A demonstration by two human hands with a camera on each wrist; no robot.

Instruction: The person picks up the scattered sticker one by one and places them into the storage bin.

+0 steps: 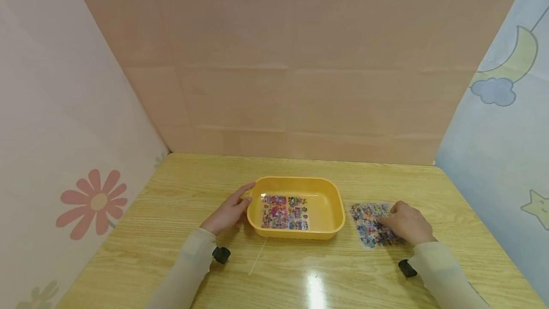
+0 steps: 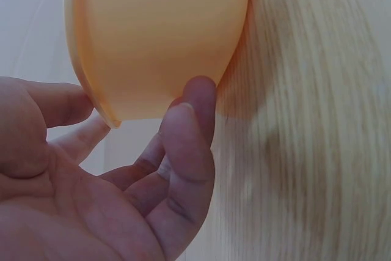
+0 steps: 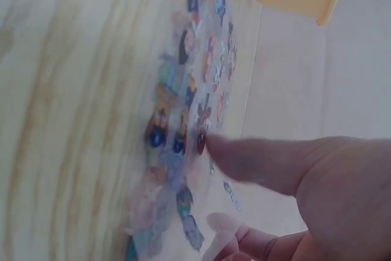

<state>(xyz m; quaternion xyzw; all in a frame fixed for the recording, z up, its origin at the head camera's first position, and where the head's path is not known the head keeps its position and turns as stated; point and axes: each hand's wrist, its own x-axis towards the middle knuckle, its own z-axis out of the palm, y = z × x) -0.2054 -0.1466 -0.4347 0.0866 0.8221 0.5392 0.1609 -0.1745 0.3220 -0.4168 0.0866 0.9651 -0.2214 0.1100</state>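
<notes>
- Table [image 1: 180,204]: surface of pale yellow wood grain, with rounded far corners; a bright patch of glare [image 1: 316,292] lies near the lower edge of the head view, and a thin pale line [image 1: 257,257] of uncertain nature runs obliquely above it.
- Back panel [image 1: 291,61]: plain pinkish-tan, creased horizontally and vertically, standing along the table's far edge.
- Left panel [image 1: 64,85]: pale, printed with a pink flower [image 1: 99,202] with a yellowish centre and, lower down, muted green leaves [image 1: 39,295].
- Right panel [image 1: 497,147]: pale blue, bearing a yellowish crescent moon [image 1: 525,57], an overlapping blue cloud [image 1: 494,92] and, below, a star [image 1: 538,208].
</notes>
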